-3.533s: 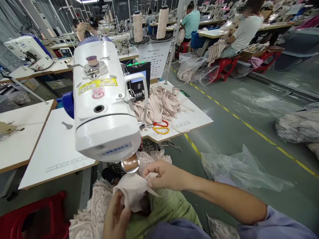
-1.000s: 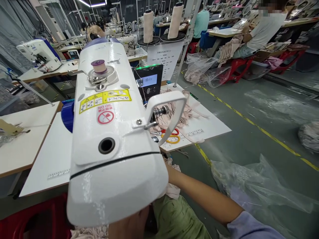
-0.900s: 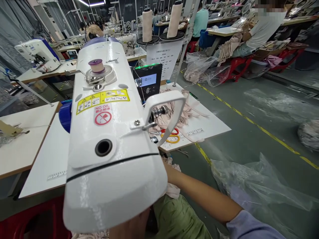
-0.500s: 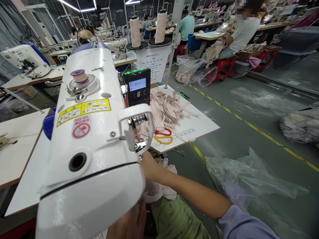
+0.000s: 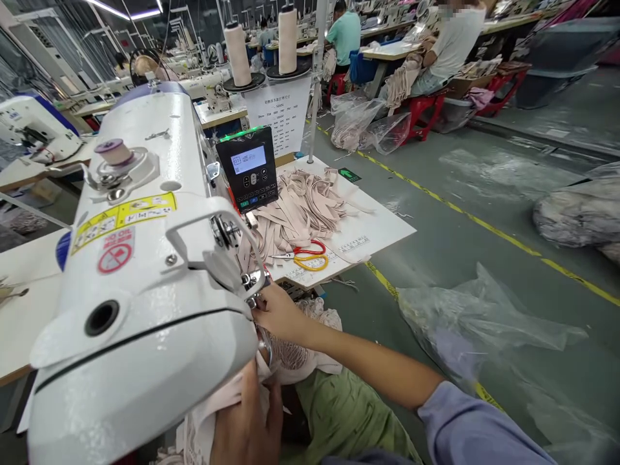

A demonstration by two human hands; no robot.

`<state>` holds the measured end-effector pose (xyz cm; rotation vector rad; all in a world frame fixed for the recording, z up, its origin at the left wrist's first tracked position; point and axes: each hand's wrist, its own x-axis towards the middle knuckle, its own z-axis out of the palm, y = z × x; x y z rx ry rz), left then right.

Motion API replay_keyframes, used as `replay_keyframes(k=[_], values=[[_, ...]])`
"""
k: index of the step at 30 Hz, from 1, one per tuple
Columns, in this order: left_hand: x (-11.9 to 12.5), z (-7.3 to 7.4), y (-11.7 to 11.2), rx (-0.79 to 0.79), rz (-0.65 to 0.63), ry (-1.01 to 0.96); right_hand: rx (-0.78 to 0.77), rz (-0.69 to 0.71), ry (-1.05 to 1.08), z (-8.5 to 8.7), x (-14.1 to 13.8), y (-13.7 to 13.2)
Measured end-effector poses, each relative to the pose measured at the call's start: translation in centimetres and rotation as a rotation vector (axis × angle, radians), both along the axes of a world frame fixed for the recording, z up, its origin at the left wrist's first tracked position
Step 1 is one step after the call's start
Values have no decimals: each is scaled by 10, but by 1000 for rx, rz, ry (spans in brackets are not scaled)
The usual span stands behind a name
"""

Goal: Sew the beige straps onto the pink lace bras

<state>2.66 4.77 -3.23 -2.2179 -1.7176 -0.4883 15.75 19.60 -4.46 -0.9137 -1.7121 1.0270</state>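
A white sewing machine (image 5: 140,271) fills the left of the view, its head close to the camera. My right hand (image 5: 276,310) reaches in beside the machine's front, fingers closed up against its metal parts near the needle; what they hold is hidden. My left hand (image 5: 245,423) sits low under the machine head, fingers pressed on pale pink fabric (image 5: 213,413). Lace fabric (image 5: 300,352) lies bunched over my lap below the right hand.
On the white table (image 5: 378,226) lie a pile of beige strips (image 5: 300,206) and red-and-yellow scissors (image 5: 307,255). A black control panel (image 5: 248,169) stands behind. Clear plastic bags (image 5: 465,323) lie on the floor to the right. Other people sit at machines far back.
The view has shifted, so the machine head now sits further left. My right hand has come out from behind it to the needle area, and my left hand shows more on the pink fabric.
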Motion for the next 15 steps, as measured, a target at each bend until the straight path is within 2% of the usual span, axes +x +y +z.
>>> replay_keyframes(k=[5, 10, 15], values=[[-1, -2, -1, -45, -29, -56, -168, -42, 203, -3, 4, -11], [-7, -10, -19, -113, 82, -217, -306, -53, 306, -15, 9, -32], [-3, -11, -25, -112, 185, -192, -367, -19, 317, -20, 26, -56]])
